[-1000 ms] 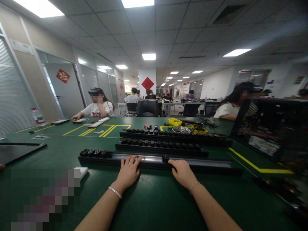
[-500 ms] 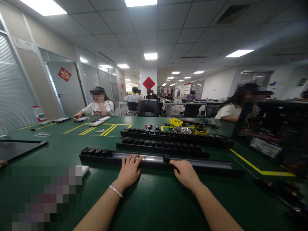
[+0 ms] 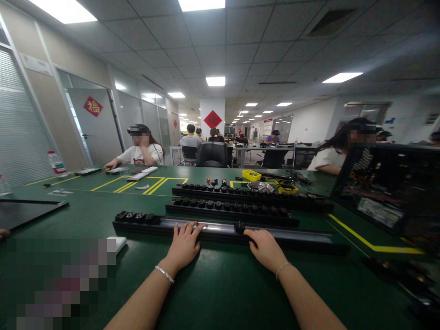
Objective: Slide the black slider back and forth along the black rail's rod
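A long black track (image 3: pixel 302 237) with a silvery channel lies across the table in front of me. Several black socket modules (image 3: pixel 139 217) sit at its left end, and a single black socket module (image 3: pixel 239 227) stands farther along the channel. My left hand (image 3: pixel 184 242) rests on the track's near edge, fingers spread over the channel, holding nothing. Just right of the single module, my right hand (image 3: pixel 266 247) lies over the near edge with its fingers stretched out, the index fingertip at or against the module. Whether it touches is hard to make out.
Behind lie two more black tracks (image 3: pixel 233 207) filled with modules. Farther back are a yellow tray (image 3: pixel 251 175) and a metal dish (image 3: pixel 260 187). An open black computer case (image 3: pixel 371 192) stands right, and a black panel (image 3: pixel 30 211) lies left. Co-workers sit across the table.
My right hand and the single module have shifted very slightly to the right along the track. My left hand stays in place.
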`<state>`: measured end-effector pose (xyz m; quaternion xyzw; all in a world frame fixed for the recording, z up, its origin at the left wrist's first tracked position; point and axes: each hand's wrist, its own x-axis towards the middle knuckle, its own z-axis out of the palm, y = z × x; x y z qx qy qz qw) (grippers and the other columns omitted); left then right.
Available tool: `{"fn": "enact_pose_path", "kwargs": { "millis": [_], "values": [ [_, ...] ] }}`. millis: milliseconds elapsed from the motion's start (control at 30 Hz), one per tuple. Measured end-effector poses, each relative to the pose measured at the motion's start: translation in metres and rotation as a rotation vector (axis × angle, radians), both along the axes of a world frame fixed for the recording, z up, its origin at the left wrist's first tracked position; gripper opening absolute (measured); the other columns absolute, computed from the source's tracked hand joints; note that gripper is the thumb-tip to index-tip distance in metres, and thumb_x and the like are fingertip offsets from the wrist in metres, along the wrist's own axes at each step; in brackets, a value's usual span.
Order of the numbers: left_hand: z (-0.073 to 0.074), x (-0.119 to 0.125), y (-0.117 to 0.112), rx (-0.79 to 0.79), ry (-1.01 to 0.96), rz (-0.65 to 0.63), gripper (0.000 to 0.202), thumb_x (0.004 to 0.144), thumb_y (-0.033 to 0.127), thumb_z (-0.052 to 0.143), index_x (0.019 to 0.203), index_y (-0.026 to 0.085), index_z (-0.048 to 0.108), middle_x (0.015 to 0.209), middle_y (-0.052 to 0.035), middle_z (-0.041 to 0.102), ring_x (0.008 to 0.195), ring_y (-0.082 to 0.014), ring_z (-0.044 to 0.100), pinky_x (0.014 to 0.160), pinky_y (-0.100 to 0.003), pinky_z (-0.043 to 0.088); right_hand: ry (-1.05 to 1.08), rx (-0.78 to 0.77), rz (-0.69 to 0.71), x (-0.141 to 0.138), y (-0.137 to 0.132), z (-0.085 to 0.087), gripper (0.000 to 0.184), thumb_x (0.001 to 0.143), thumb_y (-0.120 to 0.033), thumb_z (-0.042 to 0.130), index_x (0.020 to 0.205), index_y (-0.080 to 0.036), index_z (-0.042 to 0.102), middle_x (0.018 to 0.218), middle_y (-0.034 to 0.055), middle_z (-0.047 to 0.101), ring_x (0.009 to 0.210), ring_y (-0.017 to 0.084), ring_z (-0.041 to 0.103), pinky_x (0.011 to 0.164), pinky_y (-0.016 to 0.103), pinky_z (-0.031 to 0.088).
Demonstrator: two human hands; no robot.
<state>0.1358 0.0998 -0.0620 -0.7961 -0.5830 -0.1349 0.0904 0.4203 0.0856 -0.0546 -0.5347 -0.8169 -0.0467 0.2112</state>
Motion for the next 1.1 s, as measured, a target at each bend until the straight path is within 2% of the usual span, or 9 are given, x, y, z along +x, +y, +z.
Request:
{"fn": "enact_pose_path", "kwargs": {
  "millis": [1100],
  "values": [
    [-0.0040,-0.0016,0.0030,0.019,-0.049,-0.020,0.057,0.074,0.022,0.047,0.129,0.034,0.036,0.131,-0.0027,0.043,0.126,-0.0253,0.028,0.105,-0.056,0.007,0.016,-0.014,-0.026,0.0002,0.0004,0.0002,0.034,0.077,-0.016,0.041,0.106,-0.022,0.058,0.098,0.0035,0.064,0.093,0.016,0.055,0.086,0.031,0.036]
  ]
}}
